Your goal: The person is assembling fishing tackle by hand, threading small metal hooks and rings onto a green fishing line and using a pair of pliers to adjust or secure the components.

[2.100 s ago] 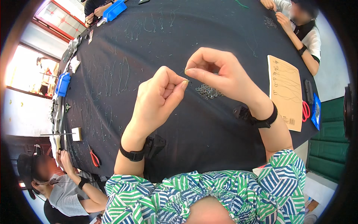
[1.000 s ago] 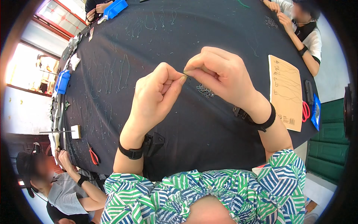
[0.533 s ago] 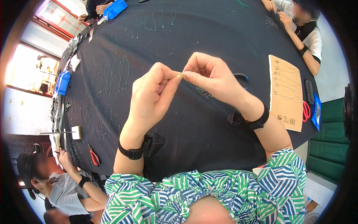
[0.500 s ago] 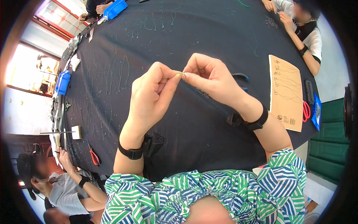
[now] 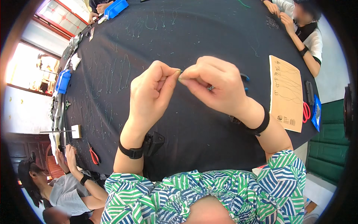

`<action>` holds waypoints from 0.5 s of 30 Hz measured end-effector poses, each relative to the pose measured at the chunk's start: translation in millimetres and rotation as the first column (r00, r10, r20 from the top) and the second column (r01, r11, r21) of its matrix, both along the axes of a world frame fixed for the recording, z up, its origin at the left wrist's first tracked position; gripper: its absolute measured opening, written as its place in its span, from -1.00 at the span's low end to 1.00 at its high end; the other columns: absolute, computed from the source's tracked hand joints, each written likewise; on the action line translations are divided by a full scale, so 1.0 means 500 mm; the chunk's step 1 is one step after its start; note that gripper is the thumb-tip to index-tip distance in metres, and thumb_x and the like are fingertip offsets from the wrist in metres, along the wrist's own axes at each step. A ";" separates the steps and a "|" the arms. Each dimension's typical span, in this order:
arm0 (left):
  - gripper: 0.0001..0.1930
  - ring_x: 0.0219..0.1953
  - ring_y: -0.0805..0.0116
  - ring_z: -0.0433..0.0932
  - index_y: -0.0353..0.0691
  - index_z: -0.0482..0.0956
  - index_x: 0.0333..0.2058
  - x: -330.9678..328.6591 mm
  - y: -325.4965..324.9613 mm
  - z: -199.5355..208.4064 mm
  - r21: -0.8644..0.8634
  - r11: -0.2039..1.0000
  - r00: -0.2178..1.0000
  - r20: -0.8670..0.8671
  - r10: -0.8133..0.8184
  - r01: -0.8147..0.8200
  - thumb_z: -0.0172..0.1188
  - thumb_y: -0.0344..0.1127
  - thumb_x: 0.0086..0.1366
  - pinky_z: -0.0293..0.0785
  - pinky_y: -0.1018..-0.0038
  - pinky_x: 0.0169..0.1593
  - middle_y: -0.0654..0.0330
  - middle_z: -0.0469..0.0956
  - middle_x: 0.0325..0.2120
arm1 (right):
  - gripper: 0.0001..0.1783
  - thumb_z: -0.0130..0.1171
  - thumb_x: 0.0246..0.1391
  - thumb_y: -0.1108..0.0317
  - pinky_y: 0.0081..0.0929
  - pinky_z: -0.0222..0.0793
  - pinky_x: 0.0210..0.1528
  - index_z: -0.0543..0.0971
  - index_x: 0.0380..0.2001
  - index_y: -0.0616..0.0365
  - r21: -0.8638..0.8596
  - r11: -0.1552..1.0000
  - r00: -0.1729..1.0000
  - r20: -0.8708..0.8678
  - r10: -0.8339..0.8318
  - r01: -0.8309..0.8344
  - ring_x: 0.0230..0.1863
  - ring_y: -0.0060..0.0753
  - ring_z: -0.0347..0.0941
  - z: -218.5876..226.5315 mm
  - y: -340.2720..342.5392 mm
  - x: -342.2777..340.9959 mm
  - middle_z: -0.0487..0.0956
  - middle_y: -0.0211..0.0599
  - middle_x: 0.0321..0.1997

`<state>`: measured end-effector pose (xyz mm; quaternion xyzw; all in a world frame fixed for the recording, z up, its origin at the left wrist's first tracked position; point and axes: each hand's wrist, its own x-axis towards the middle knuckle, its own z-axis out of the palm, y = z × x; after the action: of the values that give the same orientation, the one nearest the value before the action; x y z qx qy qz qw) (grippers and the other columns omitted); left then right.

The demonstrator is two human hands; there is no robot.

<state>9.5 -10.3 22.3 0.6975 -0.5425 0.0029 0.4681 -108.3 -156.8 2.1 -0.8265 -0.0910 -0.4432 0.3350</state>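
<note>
As left hand [image 5: 151,95] and right hand [image 5: 220,84] pinch tiny piece [image 5: 180,72] | axis, direction: can't tell

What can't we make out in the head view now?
All in the head view:
Tiny item at the fingertips of the left hand: too small to identify.
Whether the right hand holds it too: too small.
Metallic bits: mostly hidden by right hand.
Blue-handled tool: partly hidden by right hand.
Green strand: cut off by top edge.

Fingers [image 5: 172,79] pinched close, black cloth [image 5: 201,130], red-handled pliers [image 5: 94,156]
</note>
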 end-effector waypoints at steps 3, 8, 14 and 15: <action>-0.93 -0.62 0.59 0.35 -0.33 0.52 -0.41 -0.002 0.003 0.002 0.024 0.999 0.999 0.017 -0.036 0.036 0.25 -0.57 0.20 0.27 0.62 -0.52 0.27 0.42 -0.65 | -0.88 0.30 -0.04 0.49 -0.41 0.40 -0.45 0.56 -0.40 0.16 -0.027 0.998 0.999 -0.006 -0.054 0.054 -0.46 -0.20 0.51 0.016 -0.013 -0.005 0.56 -0.26 -0.43; -0.91 -0.63 0.47 0.39 -0.33 0.53 -0.44 -0.006 0.000 0.005 0.014 0.997 0.995 0.051 -0.083 0.082 0.28 -0.57 0.15 0.29 0.55 -0.52 0.21 0.42 -0.64 | -0.87 0.32 0.03 0.43 -0.56 0.32 -0.48 0.59 -0.35 0.18 0.165 0.986 0.991 -0.132 -0.006 0.028 -0.51 -0.49 0.44 0.012 -0.024 -0.006 0.55 -0.34 -0.46; -0.90 -0.62 0.45 0.41 -0.33 0.53 -0.44 -0.002 -0.001 -0.003 -0.010 0.996 0.994 0.066 -0.082 0.083 0.31 -0.56 0.13 0.30 0.54 -0.52 0.21 0.42 -0.65 | -0.84 0.27 0.15 0.33 -0.70 0.24 -0.45 0.61 -0.31 0.20 0.609 0.789 0.896 -0.306 0.321 -0.075 -0.47 -0.79 0.33 -0.015 -0.035 0.007 0.54 -0.54 -0.46; -0.90 -0.62 0.47 0.41 -0.34 0.52 -0.44 -0.001 -0.001 -0.002 -0.016 0.997 0.993 0.088 -0.073 0.075 0.30 -0.57 0.14 0.30 0.56 -0.52 0.22 0.44 -0.64 | -0.83 0.26 0.16 0.31 -0.71 0.24 -0.43 0.61 -0.31 0.21 0.703 0.704 0.870 -0.280 0.406 -0.102 -0.46 -0.81 0.32 -0.026 -0.034 0.012 0.54 -0.55 -0.46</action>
<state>9.1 -11.0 21.2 0.6717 -0.5877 0.0213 0.4506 -102.1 -173.7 -11.1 -0.7038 0.0312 -0.2077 0.6787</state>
